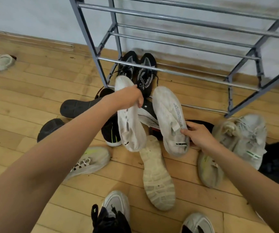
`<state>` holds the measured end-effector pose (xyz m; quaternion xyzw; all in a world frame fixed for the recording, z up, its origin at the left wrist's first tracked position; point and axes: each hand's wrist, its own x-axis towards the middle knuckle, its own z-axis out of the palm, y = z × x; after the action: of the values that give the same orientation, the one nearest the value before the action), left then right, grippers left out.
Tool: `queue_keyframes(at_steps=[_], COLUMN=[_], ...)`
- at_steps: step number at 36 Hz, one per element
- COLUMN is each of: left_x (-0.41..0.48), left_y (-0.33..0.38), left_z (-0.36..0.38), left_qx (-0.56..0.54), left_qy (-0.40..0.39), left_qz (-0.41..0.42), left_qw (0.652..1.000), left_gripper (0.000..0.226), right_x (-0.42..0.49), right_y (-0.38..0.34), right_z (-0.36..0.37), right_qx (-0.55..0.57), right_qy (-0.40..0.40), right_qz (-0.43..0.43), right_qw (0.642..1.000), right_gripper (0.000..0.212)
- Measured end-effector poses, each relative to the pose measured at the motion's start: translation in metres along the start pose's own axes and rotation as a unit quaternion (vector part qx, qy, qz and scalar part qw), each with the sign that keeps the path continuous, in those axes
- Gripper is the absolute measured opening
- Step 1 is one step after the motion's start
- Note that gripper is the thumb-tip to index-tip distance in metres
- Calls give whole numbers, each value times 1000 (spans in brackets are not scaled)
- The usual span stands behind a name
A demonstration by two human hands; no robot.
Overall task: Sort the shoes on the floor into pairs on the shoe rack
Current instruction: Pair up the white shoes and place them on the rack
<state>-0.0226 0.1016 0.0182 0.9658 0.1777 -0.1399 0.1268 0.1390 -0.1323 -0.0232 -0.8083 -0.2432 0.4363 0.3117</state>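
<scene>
— How far along is the sorting?

— Early going! One black pair (130,69) is parked side by side at the foot of the shoe rack (177,19). I think it sits on the bottom rails, though from this angle it could be on the floor (34,91) beneath them. The upper rails I can see carry nothing.

— And your hands?

— Both busy. My left hand (132,98) has its fingers (139,100) curled over the middle of one white shoe (130,130), lifted above the heap with its toe toward the rack. My right hand (200,138) grips the heel end of the second white shoe (169,115), thumb on top, just beside the first. Same cloth, same little black tag, so I'd call that a match, pair number two, not yet on the rack.

— What's left after that?

— Plenty! On the floor there's a cream shoe (157,175) lying sole up, a grey shoe (91,160) with a lime flash, and a pale sneaker (246,137) with a yellowish shoe (209,170) near it on my right. There are also black sandals (78,107) and a black shoe (111,132) with a green stripe on my left, plus one stray shoe (2,62) well apart, out by the wall.
</scene>
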Motion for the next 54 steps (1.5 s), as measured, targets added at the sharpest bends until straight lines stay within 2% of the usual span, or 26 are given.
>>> queue_keyframes(at_steps=[3,6,8,10,13,18,19,21,23,24,26,30,34,38,41,44,49,54], left_x=[12,13,8,0,-19,-52,-56,-60,-62,-63,-65,-75,-86,-94,-97,-96,-94,-80], left_y=[19,28,29,32,40,54,57,66,72,73,75,79,79,76,72,74,84,92], left_z=[10,32,50,66,83,109,114,124,131,134,136,136,136,139,136,132,129,108], left_qx=[-8,7,-36,-161,-308,-417,-448,-544,-626,-647,-675,-748,-773,-788,-799,-794,-781,-755], left_qy=[-33,24,42,88,142,118,111,84,55,48,52,19,-5,-4,-12,0,67,108], left_qz=[50,77,0,-88,-226,-351,-368,-399,-422,-428,-428,-382,-313,-279,-259,-271,-298,-267], left_qw=[998,997,998,979,913,830,807,734,653,630,599,542,552,549,543,544,545,589], left_gripper=[40,50,58,59,59,70,74,81,82,81,75,72,61,74,76,73,67,62], right_x=[2,4,6,8,9,3,1,-5,-10,-11,-13,-12,-12,-17,-21,-22,-24,-19], right_y=[1,3,6,10,17,22,21,20,23,24,28,36,38,38,38,38,39,32], right_z=[-5,-9,-10,-8,-4,1,0,-5,-10,-10,-7,7,17,26,27,25,22,13], right_qx=[-10,-21,-28,-32,-22,75,105,136,128,122,119,136,198,236,245,224,224,203], right_qy=[3,8,13,12,11,-31,-56,-133,-207,-225,-226,-199,-163,-123,-99,-70,-38,6], right_qz=[-9,-21,-17,-7,14,74,98,125,108,101,96,106,100,100,101,96,75,58], right_qw=[1000,1000,999,999,1000,994,988,974,964,961,962,965,961,959,959,967,971,977], right_gripper=[25,27,28,28,30,35,39,50,59,67,87,100,99,95,92,85,76,77])
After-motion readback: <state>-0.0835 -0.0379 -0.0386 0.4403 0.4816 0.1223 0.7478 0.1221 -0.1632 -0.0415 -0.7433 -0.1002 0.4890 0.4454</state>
